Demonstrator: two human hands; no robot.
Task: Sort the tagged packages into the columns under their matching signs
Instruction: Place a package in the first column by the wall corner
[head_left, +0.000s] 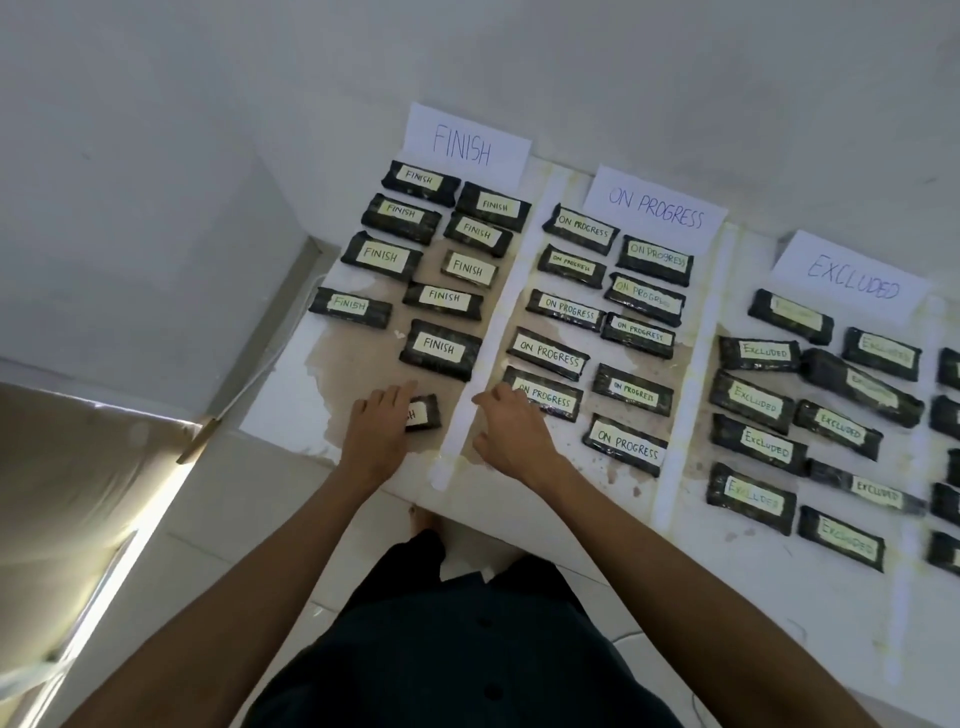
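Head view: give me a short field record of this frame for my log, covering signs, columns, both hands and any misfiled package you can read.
signs: FINISH sign, ON PROGRESS sign, EXCLUDED sign, left to right
columns: tagged packages in two rough rows under each sign, white strips between
left hand: lies over the nearest FINISH package, hiding most of its tag
right hand: fingertips on an ON PROGRESS package
misfiled: none among readable tags; some EXCLUDED tags blurred
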